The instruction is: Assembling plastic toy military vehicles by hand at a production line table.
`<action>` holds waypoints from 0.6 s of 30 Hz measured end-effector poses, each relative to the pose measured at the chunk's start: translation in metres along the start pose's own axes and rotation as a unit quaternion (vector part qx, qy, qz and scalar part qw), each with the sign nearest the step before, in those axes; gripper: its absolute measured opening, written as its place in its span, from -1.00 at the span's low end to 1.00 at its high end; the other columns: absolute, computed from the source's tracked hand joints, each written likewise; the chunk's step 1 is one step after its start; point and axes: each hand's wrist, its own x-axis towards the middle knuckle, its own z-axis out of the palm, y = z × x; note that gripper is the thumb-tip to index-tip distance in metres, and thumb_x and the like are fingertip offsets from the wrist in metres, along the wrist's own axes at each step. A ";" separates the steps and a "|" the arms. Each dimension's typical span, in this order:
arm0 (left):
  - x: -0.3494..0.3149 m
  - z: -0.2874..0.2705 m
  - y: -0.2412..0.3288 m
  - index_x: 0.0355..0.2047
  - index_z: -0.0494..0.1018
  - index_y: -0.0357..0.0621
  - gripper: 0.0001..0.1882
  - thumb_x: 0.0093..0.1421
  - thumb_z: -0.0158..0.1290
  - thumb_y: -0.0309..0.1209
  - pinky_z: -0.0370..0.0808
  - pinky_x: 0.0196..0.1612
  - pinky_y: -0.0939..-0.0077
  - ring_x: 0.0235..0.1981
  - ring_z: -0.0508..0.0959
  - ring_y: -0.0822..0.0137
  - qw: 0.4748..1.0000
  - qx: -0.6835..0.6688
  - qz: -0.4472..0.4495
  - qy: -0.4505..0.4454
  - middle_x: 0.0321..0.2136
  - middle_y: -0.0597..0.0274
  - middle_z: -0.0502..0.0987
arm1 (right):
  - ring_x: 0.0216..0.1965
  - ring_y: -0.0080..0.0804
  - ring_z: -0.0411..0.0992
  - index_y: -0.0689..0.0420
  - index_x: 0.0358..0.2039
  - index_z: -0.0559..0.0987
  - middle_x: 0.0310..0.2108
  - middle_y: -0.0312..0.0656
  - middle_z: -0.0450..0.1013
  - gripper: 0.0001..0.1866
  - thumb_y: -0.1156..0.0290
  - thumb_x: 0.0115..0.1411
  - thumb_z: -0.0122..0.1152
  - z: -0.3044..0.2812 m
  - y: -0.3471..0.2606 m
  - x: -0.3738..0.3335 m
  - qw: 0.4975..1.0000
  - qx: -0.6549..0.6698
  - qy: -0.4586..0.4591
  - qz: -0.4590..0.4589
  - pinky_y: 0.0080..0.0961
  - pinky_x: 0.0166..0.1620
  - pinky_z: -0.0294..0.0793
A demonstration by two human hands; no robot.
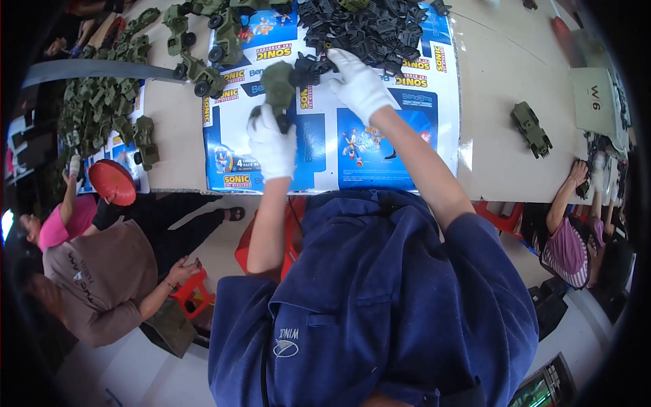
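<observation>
left hand (271, 146), white cotton glove: grip closed around the lower end of an olive-green toy vehicle body (278, 85), held upright off the desk so its upper end is free, probably to present it to the other hand. position: about 11 o'clock from the wearer's chest.

right hand (359, 85), also white-gloved: fingers curled down at the near edge of the heap of black plastic parts (380, 27), pinching what looks like one black part (313, 68) just beside the green body at its 3 o'clock. whether the grip is fully shut on it cannot be told; fingertips are hidden by the glove.

both hands work over a flattened blue printed carton sheet (407, 156) that serves as a mat on the pale desk (502, 122); the heap sits at the sheet's 12 o'clock edge, within short reach.

counts:
- gloved hands: 2
- body in hand: 1
- green toy trucks with wheels (203, 74) at 10–11 o'clock, top of sheet: about 5, clustered, exact count unsure
- lone green truck (531, 129) at 2 o'clock: 1
- loose green bodies (102, 102) piled far left: too many to count
- black parts: too many to count
- red round stool (112, 182) at 9 o'clock: 1
- other people at the edges: at least 3, partly cropped
</observation>
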 end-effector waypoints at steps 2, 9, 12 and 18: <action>-0.033 -0.001 0.011 0.26 0.19 -0.19 -0.15 -0.03 0.31 -0.30 0.44 0.04 0.02 0.10 0.36 -0.12 0.999 0.017 0.041 -0.025 -0.04 -0.06 0.42 | 0.01 -0.08 0.50 0.14 -0.01 0.59 -0.04 0.00 0.54 -0.63 0.36 0.17 0.13 0.013 0.001 0.018 0.994 -0.074 -0.080 0.006 -0.30 0.08 0.48; -0.070 -0.028 0.018 0.21 0.30 -0.11 -0.32 0.13 0.24 -0.17 0.51 -0.02 0.18 0.02 0.50 -0.06 0.986 -0.133 -0.054 -0.086 0.04 -0.12 0.43 | -0.10 -0.10 0.54 0.10 -0.08 0.63 -0.16 -0.05 0.58 -0.71 0.45 0.20 0.08 -0.026 0.023 -0.028 1.000 0.023 -0.015 0.012 -0.29 0.00 0.51; -0.037 -0.047 0.021 0.12 0.36 -0.13 -0.38 0.14 0.22 -0.09 0.51 -0.07 0.12 0.01 0.50 -0.07 0.986 -0.027 -0.110 -0.124 0.03 -0.10 0.46 | -0.02 -0.11 0.52 0.16 -0.09 0.62 -0.05 -0.07 0.56 -0.70 0.60 0.16 0.11 -0.048 0.057 -0.077 0.988 0.133 -0.032 0.075 -0.38 0.10 0.47; 0.029 -0.026 -0.009 0.35 0.05 -0.20 0.06 0.02 0.30 0.09 0.46 0.06 0.10 0.06 0.51 -0.13 0.967 -0.055 -0.144 -0.205 0.11 -0.22 0.42 | 0.00 -0.06 0.52 0.15 -0.03 0.61 0.03 -0.01 0.52 -0.55 0.75 0.04 0.14 -0.093 0.086 -0.134 0.992 -0.013 -0.123 0.028 -0.39 0.11 0.51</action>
